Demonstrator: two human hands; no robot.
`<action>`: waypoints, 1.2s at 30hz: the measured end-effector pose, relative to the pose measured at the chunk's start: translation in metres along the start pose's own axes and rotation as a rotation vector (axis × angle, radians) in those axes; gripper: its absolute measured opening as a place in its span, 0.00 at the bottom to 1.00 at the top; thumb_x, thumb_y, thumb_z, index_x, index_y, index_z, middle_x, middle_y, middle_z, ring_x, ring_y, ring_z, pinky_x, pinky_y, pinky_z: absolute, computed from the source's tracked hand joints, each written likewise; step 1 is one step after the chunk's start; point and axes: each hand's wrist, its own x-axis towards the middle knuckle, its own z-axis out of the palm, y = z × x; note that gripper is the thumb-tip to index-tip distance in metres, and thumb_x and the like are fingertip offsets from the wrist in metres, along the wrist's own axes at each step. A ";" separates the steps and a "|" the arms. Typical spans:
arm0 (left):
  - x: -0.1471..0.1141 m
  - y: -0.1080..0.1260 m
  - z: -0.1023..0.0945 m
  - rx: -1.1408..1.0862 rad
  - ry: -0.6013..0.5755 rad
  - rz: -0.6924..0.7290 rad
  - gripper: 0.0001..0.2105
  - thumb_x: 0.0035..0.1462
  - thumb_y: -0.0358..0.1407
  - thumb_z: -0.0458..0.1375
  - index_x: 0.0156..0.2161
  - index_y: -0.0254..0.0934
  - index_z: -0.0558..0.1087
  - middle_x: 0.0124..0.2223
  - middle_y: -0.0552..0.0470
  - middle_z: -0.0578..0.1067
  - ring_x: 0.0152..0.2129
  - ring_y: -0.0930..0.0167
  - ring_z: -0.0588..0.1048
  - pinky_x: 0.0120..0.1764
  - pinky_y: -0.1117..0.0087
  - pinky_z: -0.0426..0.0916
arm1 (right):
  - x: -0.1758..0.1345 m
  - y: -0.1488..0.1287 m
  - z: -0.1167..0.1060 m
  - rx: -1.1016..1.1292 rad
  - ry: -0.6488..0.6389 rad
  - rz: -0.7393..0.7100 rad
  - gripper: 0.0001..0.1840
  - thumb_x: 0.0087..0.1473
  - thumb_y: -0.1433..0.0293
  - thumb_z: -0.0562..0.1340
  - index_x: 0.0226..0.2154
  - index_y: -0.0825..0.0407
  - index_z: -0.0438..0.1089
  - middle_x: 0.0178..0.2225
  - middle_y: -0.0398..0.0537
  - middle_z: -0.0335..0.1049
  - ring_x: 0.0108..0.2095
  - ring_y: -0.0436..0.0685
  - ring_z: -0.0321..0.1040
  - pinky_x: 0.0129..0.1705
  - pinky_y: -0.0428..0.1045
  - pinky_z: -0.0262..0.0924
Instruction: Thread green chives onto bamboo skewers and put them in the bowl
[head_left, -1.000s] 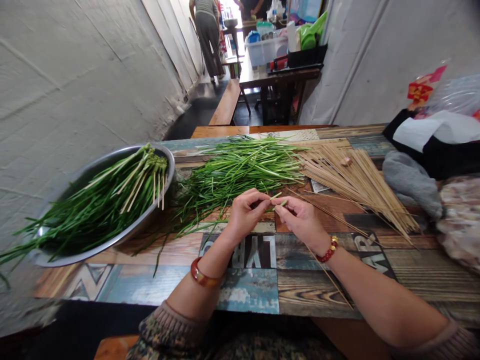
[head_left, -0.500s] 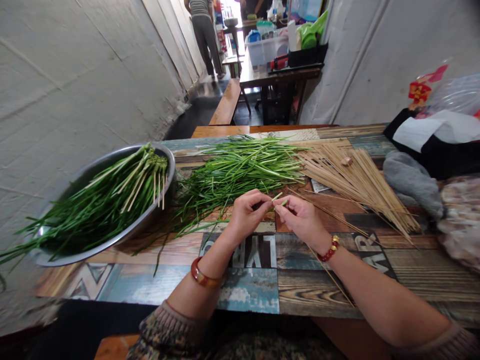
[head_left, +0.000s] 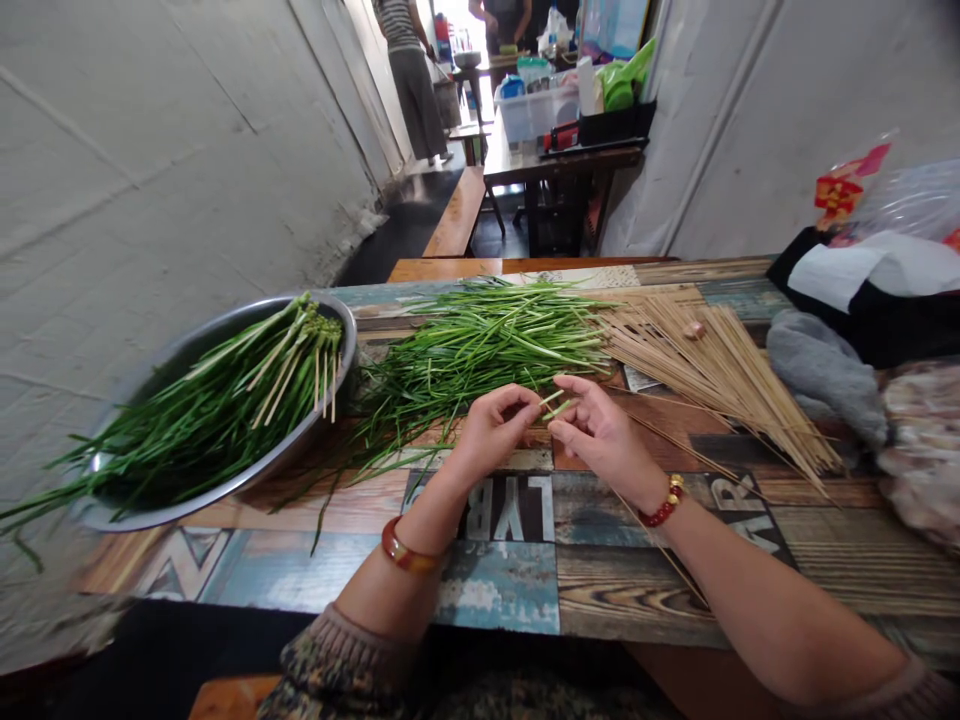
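Observation:
My left hand [head_left: 495,420] pinches a few garlic chives, and their pale cut ends [head_left: 555,405] poke out to the right past the fingertips. Around those ends my right hand [head_left: 596,432] is held with thumb and forefinger apart, gripping nothing. Just beyond both hands lies a loose heap of garlic chives [head_left: 495,330], leaves to the left and stalks to the right. Bamboo skewers [head_left: 720,370] are fanned out on the right, with several strays near my right wrist. At the left, a steel basin [head_left: 349,365] holds chives [head_left: 195,430] threaded on skewers.
A grey cloth-like bundle [head_left: 821,370] and a clear bag of pale pieces [head_left: 926,450] sit at the table's right end. Behind the table stand a bench [head_left: 456,215] and another table with a plastic bin [head_left: 536,110]. Two people are in the background.
My right thumb and forefinger have parted from the stalk ends they were pinching. My left hand keeps its pinch. The view has shifted slightly.

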 end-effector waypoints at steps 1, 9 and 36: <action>0.000 -0.001 -0.001 -0.047 -0.013 -0.046 0.09 0.56 0.37 0.59 0.30 0.33 0.73 0.28 0.52 0.73 0.27 0.74 0.70 0.32 0.73 0.65 | 0.000 0.000 0.000 -0.009 -0.019 -0.010 0.29 0.51 0.67 0.63 0.54 0.53 0.56 0.25 0.36 0.65 0.20 0.46 0.62 0.22 0.44 0.58; -0.001 -0.002 -0.002 -0.211 0.011 -0.204 0.12 0.51 0.41 0.63 0.31 0.32 0.77 0.26 0.52 0.74 0.21 0.77 0.67 0.26 0.76 0.62 | -0.001 0.004 -0.002 -0.166 0.003 -0.042 0.27 0.55 0.65 0.61 0.56 0.53 0.57 0.24 0.37 0.65 0.20 0.47 0.59 0.23 0.45 0.56; -0.001 -0.004 -0.003 0.123 -0.058 -0.030 0.11 0.57 0.37 0.56 0.30 0.31 0.76 0.27 0.52 0.74 0.26 0.74 0.68 0.31 0.75 0.61 | -0.004 0.010 0.005 -0.325 0.066 -0.133 0.16 0.57 0.66 0.57 0.48 0.53 0.63 0.22 0.36 0.61 0.20 0.48 0.59 0.24 0.44 0.53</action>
